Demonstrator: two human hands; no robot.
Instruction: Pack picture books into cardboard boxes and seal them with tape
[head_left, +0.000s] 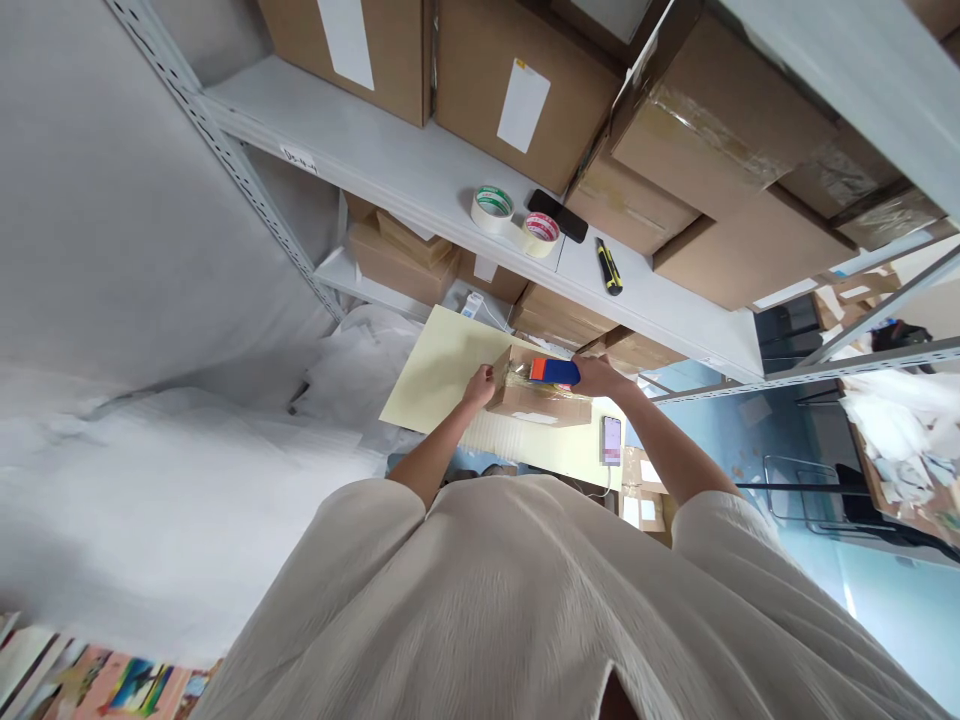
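Note:
A small brown cardboard box [541, 402] lies on a pale yellow table top [439, 372]. My left hand [479, 385] grips the box's left end, fingers closed against it. My right hand [598, 376] is closed round a blue and orange tape dispenser [554, 372] that rests on top of the box. Shiny clear tape shows across the box lid beside the dispenser.
A grey metal shelf [420, 170] holds large cardboard boxes [517, 85], two tape rolls [493, 207], a black object and a yellow-black utility knife [609, 267]. A phone [612, 439] lies at the table's edge. White plastic sheeting [150, 440] fills the left. More racks stand right.

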